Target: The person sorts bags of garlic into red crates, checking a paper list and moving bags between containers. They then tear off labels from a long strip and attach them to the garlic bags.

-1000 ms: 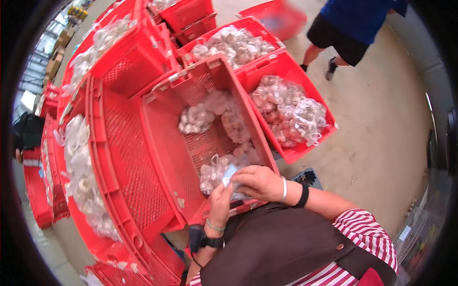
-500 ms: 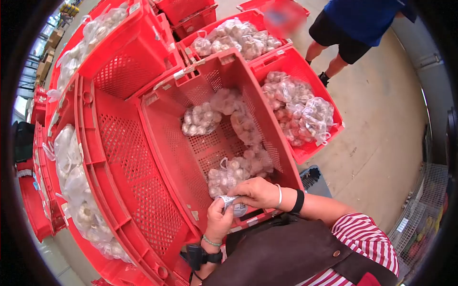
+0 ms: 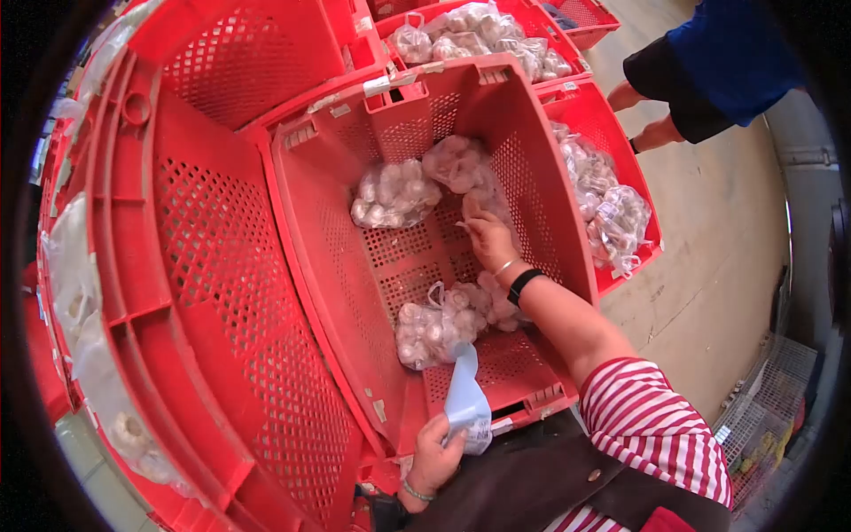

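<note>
My left hand (image 3: 437, 454) is closed on a strip of labels (image 3: 470, 406) by the crate's near edge. Pale backing curls upward from the strip, and printed black marks show at its lower end. My right hand (image 3: 492, 239) is inside the red crate (image 3: 341, 293), against the bags along its right wall. Its fingers are drawn together; a small pale bit shows at the tips, too small to name. Clear bags of garlic lie in the crate: one at the back left (image 3: 394, 195), one at the back (image 3: 456, 164), one near the front (image 3: 434, 330).
More red crates with bagged garlic stand behind (image 3: 483, 40) and to the right (image 3: 603, 199). At my left are large red perforated crates (image 3: 226, 239). A person in blue (image 3: 731, 62) stands at the upper right. Wire baskets (image 3: 762, 399) sit at the lower right.
My right hand has left the labels and reached forward into the crate. My left hand still holds the strip, now with a longer length of backing showing. The view has shifted.
</note>
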A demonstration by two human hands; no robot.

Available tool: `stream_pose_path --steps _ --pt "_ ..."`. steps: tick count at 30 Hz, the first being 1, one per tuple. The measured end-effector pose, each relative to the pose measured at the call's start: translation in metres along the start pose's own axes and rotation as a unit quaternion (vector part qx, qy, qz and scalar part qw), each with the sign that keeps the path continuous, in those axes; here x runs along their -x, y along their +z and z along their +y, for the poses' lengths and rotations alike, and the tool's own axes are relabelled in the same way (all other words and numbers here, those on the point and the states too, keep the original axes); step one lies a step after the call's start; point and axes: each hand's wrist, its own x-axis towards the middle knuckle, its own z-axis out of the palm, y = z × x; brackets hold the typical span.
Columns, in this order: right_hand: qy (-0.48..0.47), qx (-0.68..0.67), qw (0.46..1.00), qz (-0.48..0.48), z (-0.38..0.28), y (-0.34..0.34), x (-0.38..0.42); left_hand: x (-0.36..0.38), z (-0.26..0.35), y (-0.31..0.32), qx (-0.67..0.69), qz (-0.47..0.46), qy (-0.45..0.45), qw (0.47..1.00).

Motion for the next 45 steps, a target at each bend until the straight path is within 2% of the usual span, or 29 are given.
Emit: stream_pose_path --steps 2,3,4,5,6,7,9,11,13,14,16,17,20,23,25,26,27,29,30,31,34,36,37,38,40,41,42,43,45 --pt "0.027 -0.176 0.976 -0.123 0.022 0.022 -0.003 0.005 -0.012 -0.003 0.013 0.002 -0.012 1.000" --pt "0.028 -0.173 0.976 -0.127 0.034 0.028 -0.004 0.007 -0.017 -0.004 0.022 0.005 -0.023 0.999" --pt "-0.089 0.006 0.990 -0.114 0.049 0.031 -0.003 0.008 -0.020 -0.006 0.022 -0.001 -0.031 0.999" --pt "-0.203 0.183 0.957 -0.096 0.067 0.035 -0.001 0.009 -0.022 -0.007 0.025 0.000 -0.034 0.999" --pt "-0.187 0.247 0.933 -0.181 0.106 0.049 0.006 0.010 -0.024 -0.009 0.018 -0.012 -0.027 0.999" --pt "-0.186 0.247 0.933 -0.183 0.089 0.039 0.010 0.012 -0.024 -0.012 0.010 -0.024 -0.020 0.999" --pt "-0.227 0.514 0.757 -0.334 0.031 0.005 0.007 0.014 -0.022 -0.012 0.020 -0.021 -0.026 0.999" --pt "-0.200 0.498 0.760 -0.366 0.041 0.008 0.003 0.013 -0.017 -0.007 0.031 -0.016 -0.030 0.999" --pt "-0.265 0.550 0.711 -0.349 0.046 0.012 -0.003 0.013 -0.009 -0.004 0.014 -0.003 -0.001 1.000" --pt "-0.268 0.548 0.713 -0.346 0.046 0.018 -0.008 0.015 -0.008 -0.003 0.011 0.001 0.000 1.000" --pt "-0.235 0.580 0.664 -0.410 0.042 0.030 -0.016 0.024 -0.009 -0.002 -0.023 -0.055 -0.024 0.998" --pt "-0.237 0.576 0.668 -0.407 0.047 0.035 -0.014 0.031 -0.013 0.001 -0.029 -0.051 -0.023 0.998" --pt "-0.251 0.568 0.682 -0.386 0.069 0.041 -0.006 0.053 -0.026 0.018 0.201 -0.100 -0.122 0.967" --pt "-0.231 0.557 0.737 -0.304 0.052 0.020 0.002 0.065 -0.012 0.034 0.243 -0.087 -0.147 0.955" --pt "-0.254 0.533 0.637 -0.496 -0.009 -0.017 -0.010 0.072 -0.018 0.047 0.215 -0.096 -0.106 0.966" --pt "-0.223 0.506 0.725 -0.410 0.002 -0.015 -0.002 0.075 -0.020 0.055 0.192 -0.105 -0.074 0.973" --pt "-0.227 0.508 0.728 -0.400 -0.002 -0.029 -0.003 0.076 -0.022 0.060 0.187 -0.104 -0.064 0.975" --pt "-0.090 0.268 0.839 -0.465 -0.048 -0.078 -0.006 0.074 -0.012 0.070 0.155 -0.146 -0.131 0.968" --pt "-0.046 0.165 0.897 -0.408 -0.056 -0.096 0.001 0.072 -0.018 0.076 0.125 -0.129 -0.102 0.978" --pt "-0.053 0.162 0.898 -0.405 -0.066 -0.118 0.000 0.070 -0.009 0.081 0.109 -0.100 -0.077 0.986" --pt "-0.018 -0.105 0.946 -0.307 -0.091 -0.197 0.006 0.063 0.017 0.092 -0.057 0.024 -0.011 0.998" --pt "0.025 -0.240 0.940 -0.241 -0.111 -0.264 0.010 0.056 0.031 0.103 0.040 0.074 0.040 0.996" --pt "0.071 -0.214 0.952 -0.209 -0.099 -0.290 0.007 0.051 0.032 0.105 0.091 0.074 0.051 0.992" --pt "-0.006 -0.246 0.957 -0.156 -0.094 -0.315 0.003 0.046 0.039 0.108 0.131 0.068 0.072 0.986" --pt "0.011 -0.276 0.956 -0.103 -0.089 -0.357 -0.005 0.038 0.051 0.110 0.135 0.065 0.106 0.983" --pt "0.006 -0.132 0.990 -0.052 -0.061 -0.368 -0.015 0.034 0.055 0.111 0.142 0.058 0.132 0.979" --pt "-0.066 0.118 0.991 0.018 -0.055 -0.373 -0.012 0.031 0.057 0.110 0.126 0.053 0.134 0.981" --pt "-0.132 0.361 0.919 0.088 -0.053 -0.378 -0.007 0.028 0.062 0.112 0.126 0.050 0.140 0.981" --pt "-0.180 0.119 0.976 0.029 -0.097 -0.369 0.014 0.024 0.072 0.114 0.112 0.042 0.137 0.983"
